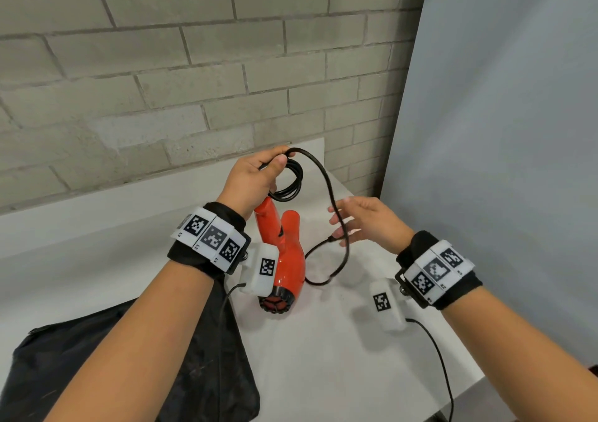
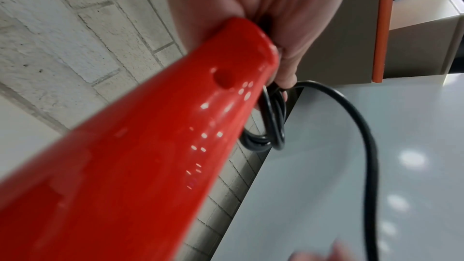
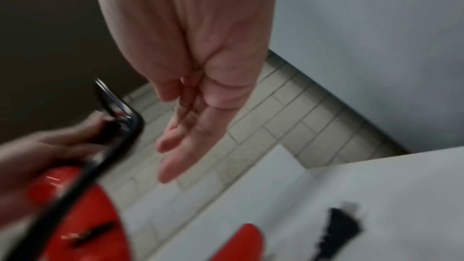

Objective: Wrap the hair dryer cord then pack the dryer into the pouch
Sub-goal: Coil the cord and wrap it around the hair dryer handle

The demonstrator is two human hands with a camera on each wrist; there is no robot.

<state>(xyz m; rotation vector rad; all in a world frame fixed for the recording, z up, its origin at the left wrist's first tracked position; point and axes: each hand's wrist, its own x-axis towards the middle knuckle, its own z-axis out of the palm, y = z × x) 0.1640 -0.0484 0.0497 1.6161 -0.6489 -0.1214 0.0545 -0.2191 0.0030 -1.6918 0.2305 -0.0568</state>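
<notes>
The red hair dryer [image 1: 286, 259] hangs nozzle-down over the white table [image 1: 339, 357]. My left hand [image 1: 273, 164] grips the end of its handle [image 2: 150, 146] together with a small coil of the black cord [image 1: 291, 182]. From that fist a loose length of cord [image 1: 330, 195] arcs right and down to the table. The coil [image 2: 272, 126] and the loose cord [image 2: 361, 126] also show in the left wrist view. My right hand [image 1: 343, 224] hovers just right of the loose cord, fingers [image 3: 180, 142] straight, holding nothing. A black plug [image 3: 336, 227] lies on the table.
A black pouch [image 1: 129, 357] lies flat at the table's front left, under my left forearm. A grey brick wall [image 1: 194, 65] stands behind the table and a pale panel [image 1: 501, 130] closes off the right side. The table's front right edge [image 1: 479, 386] is near my right forearm.
</notes>
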